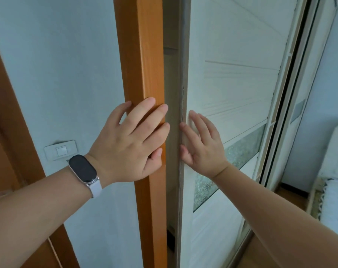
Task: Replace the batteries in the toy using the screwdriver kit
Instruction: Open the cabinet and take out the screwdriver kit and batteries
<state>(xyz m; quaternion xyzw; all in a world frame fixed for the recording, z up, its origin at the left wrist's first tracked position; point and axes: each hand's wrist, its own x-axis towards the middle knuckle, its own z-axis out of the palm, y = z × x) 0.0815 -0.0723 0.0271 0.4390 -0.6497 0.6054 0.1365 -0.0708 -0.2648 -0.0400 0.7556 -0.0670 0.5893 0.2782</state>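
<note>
Work on the toy has not begun, as far as I can judge from where I stand: no toy, no batteries and no screwdriver kit are visible anywhere, so I cannot say where they are. Perhaps they are kept behind this door, but that is only my guess. The person stands at a wardrobe and lays the left hand [132, 138] on the wooden frame [145, 55], fingers straight and a little spread, holding nothing, with the tips at the frame's edge. The right hand [202, 144] lies flat on the white sliding door [232, 84], fingers also straight, their tips at the door's edge beside the narrow gap [172, 74]. The gap is dim inside, and I cannot tell what is in it. It seems every step is left: finding the things, unscrewing the cover, changing the batteries and closing the cover again.
</note>
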